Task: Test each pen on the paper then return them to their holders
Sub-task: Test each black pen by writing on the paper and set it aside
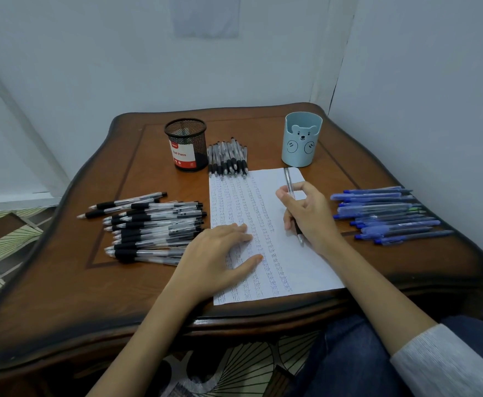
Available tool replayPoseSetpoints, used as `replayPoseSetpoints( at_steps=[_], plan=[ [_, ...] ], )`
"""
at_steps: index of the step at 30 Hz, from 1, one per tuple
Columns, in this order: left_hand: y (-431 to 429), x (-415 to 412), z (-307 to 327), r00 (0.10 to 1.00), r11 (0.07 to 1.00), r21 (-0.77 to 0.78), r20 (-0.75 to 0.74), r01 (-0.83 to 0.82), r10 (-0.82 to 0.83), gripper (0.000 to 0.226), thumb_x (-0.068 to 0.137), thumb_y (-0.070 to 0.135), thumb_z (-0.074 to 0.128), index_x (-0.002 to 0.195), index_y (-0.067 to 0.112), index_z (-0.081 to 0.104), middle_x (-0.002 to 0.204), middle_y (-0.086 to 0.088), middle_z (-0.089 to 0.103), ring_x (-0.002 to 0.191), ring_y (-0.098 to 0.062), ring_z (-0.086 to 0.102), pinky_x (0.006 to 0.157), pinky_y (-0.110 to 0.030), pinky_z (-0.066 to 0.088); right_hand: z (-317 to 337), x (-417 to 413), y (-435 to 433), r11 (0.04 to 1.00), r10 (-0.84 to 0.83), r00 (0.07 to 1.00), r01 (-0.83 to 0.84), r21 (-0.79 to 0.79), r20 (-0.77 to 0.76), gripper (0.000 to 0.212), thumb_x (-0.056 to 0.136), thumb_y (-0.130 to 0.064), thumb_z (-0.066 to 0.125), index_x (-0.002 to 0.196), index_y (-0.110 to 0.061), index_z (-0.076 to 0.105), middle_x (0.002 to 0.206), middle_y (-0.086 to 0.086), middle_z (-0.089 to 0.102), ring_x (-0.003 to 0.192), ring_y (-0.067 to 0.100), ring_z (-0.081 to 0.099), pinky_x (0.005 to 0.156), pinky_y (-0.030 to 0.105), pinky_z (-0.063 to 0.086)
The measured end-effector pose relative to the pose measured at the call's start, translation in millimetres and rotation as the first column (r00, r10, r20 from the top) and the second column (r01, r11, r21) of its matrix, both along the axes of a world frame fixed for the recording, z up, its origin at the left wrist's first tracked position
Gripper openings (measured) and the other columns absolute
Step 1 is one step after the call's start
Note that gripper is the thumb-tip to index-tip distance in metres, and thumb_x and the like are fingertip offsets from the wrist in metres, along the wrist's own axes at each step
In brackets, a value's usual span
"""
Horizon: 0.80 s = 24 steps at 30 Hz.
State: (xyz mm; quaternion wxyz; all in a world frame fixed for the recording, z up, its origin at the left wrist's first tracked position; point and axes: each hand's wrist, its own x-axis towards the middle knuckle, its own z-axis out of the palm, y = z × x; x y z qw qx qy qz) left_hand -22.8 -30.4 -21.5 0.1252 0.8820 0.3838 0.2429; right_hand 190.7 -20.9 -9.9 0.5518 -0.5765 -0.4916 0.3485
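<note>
We are judging testing advanced: right hand (306, 216) gripping pen (289, 181), left hand (220, 253) flat on scribbled paper (306, 270); mesh holder (186, 144) and bear holder (300, 141) beyond it showing none.

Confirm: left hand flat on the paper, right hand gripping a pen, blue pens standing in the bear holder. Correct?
One error: the head view shows the blue pens lying on the table right of the paper, not in the bear holder. Rest holds.
</note>
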Motion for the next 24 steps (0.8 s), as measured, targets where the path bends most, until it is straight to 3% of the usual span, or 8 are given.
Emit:
replayPoseSetpoints(
  at_steps=[8,13,15,18,22,24],
  plan=[
    [1,-1,1,0.998,0.998,-0.004,-0.012,-0.058,0.058,0.061,0.081,0.068,0.046,0.116,0.023,0.067,0.13,0.007,0.06,0.122,-0.007,0.052,0.103,-0.034,0.044,4,-4,1,0.998,0.046,0.999,-0.047,-0.039,-0.022,0.018,0.094,-0.034,0.058,0.109,-0.026,0.051,0.051,0.002,0.051,0.044,0.013,0.041,0.042,0.022,0.035],
    [3,-1,1,0.998,0.997,-0.045,0.003,-0.063,0.064,0.061,0.081,0.069,0.046,0.12,0.026,0.064,0.135,0.011,0.055,0.126,-0.003,0.047,0.105,-0.026,0.037,17,-3,17,0.96,0.12,0.973,-0.165,-0.227,-0.198,0.028,0.095,-0.009,0.047,0.117,-0.026,0.051,0.066,0.007,0.063,0.052,0.015,0.043,0.041,0.022,0.031],
    [5,-2,0,0.998,0.997,-0.057,0.018,-0.06,0.061,0.058,0.082,0.066,0.049,0.121,0.026,0.064,0.136,0.011,0.055,0.126,-0.003,0.047,0.106,-0.028,0.038,24,-2,30,0.96,0.169,0.979,-0.189,-0.205,-0.112,0.025,0.094,-0.006,0.054,0.116,-0.018,0.055,0.075,0.01,0.069,0.05,0.014,0.048,0.044,0.025,0.039],
    [7,-3,-1,0.998,0.997,-0.066,0.037,-0.045,0.048,0.055,0.083,0.062,0.051,0.12,0.024,0.065,0.135,0.008,0.056,0.127,-0.004,0.047,0.106,-0.033,0.04,35,-2,58,0.972,0.163,0.986,-0.153,-0.18,0.042,0.015,0.09,-0.008,0.064,0.105,-0.008,0.063,0.083,0.01,0.072,0.055,0.01,0.056,0.053,0.018,0.049],
    [9,-4,-2,0.997,0.996,-0.078,0.06,-0.036,0.041,0.053,0.083,0.06,0.052,0.119,0.024,0.065,0.135,0.009,0.056,0.128,-0.003,0.045,0.107,-0.032,0.039,46,-9,100,0.973,0.09,0.987,-0.059,-0.223,0.13,0.001,0.087,-0.009,0.068,0.086,-0.01,0.068,0.079,0.005,0.067,0.063,0.009,0.057,0.056,0.014,0.05],
    [10,-4,-2,0.997,0.997,-0.076,0.066,-0.033,0.038,0.051,0.084,0.058,0.055,0.119,0.023,0.065,0.135,0.008,0.056,0.128,-0.003,0.045,0.107,-0.031,0.038,46,-13,123,0.97,0.067,0.984,-0.025,-0.241,0.167,0.005,0.086,-0.009,0.069,0.081,-0.01,0.068,0.079,0.005,0.066,0.065,0.011,0.057,0.06,0.016,0.051]
  ],
)
